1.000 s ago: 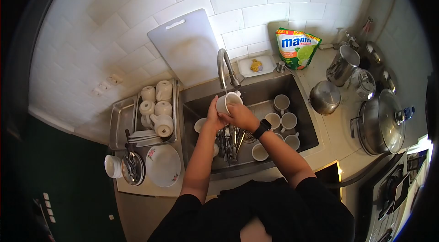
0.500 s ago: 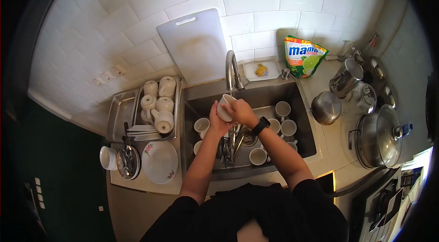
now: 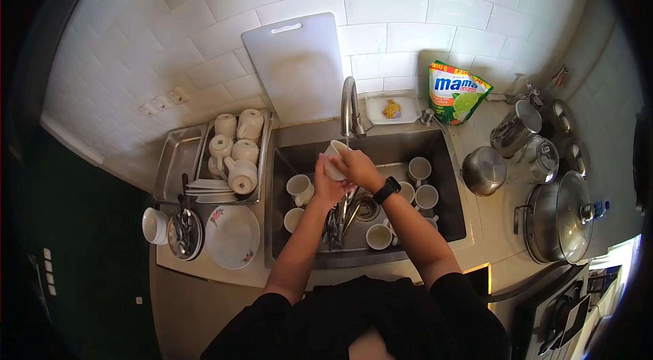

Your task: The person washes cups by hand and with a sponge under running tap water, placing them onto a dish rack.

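Observation:
Under the faucet I hold a white mug over the sink. My left hand is wrapped round its lower left side. My right hand, with a black watch on the wrist, presses its fingers to the mug's right side and rim; the fingertips are partly hidden. Below my hands several pieces of cutlery lie on the sink floor by the drain. White mugs stand in the sink on both sides, among them one mug at the left and another mug near the front.
Left of the sink, a metal rack bears upturned mugs and stacked dishes. A floral plate and a bowl of cutlery stand before it. Behind are a sponge tray and a detergent pouch. Metal pots stand right.
The view has shifted slightly. Both hands stay on the mug under the faucet, with only a small change in their position.

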A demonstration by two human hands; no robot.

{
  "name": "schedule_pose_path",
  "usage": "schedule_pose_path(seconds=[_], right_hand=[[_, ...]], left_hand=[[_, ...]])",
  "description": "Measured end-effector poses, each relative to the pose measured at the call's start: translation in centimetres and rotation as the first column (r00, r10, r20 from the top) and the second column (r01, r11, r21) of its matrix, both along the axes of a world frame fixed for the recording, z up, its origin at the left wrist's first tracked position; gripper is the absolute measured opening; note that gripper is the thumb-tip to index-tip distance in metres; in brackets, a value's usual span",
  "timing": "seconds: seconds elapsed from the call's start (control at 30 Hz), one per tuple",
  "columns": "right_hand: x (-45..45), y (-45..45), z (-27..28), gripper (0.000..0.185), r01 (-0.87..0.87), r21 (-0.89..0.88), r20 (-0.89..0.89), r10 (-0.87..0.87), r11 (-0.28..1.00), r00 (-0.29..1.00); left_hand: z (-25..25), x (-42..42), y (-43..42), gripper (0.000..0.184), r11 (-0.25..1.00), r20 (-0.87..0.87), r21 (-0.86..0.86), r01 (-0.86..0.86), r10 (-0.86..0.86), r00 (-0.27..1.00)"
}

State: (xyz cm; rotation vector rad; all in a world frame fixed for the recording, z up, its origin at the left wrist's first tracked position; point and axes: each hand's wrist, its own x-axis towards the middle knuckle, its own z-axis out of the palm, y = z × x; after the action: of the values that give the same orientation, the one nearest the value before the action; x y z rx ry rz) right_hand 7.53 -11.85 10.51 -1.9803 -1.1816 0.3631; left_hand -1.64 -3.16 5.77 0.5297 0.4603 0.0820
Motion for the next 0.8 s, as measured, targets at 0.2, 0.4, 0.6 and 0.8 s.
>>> schedule_pose_path(seconds=[0.2,0.4,0.6,0.8], right_hand=[[-0.3,1.0,-2.5,0.038,0.188,0.325,-0.238,-0.112,0.927,0.965],[-1.7,-1.6,0.0,0.058,-0.108,0.167,0.078,0.096,0.98,0.992],[0.4,-2.4,-0.4,0.061,-0.195,0.146,0.006,0.196,0.97,0.981],[0.9,-2.8,-2.9,0.048,-0.089,0.465,-0.549,0.366,0.881,0.752]], left_hand=[[-0.4,1.1,-0.5,0.054,0.903,-0.03,0.362,-0.229,0.257,0.966],[1.5,0.7,-0.3,0.053,0.952,-0.077,-0.204,-0.227,0.216,0.973],[-1.5,1.5,0.6,0.057,0.984,-0.035,-0.107,-0.14,0.137,0.99],[0.1,1.0,0.9,0.066,0.999,-0.093,-0.008,0.05,-0.051,0.994]])
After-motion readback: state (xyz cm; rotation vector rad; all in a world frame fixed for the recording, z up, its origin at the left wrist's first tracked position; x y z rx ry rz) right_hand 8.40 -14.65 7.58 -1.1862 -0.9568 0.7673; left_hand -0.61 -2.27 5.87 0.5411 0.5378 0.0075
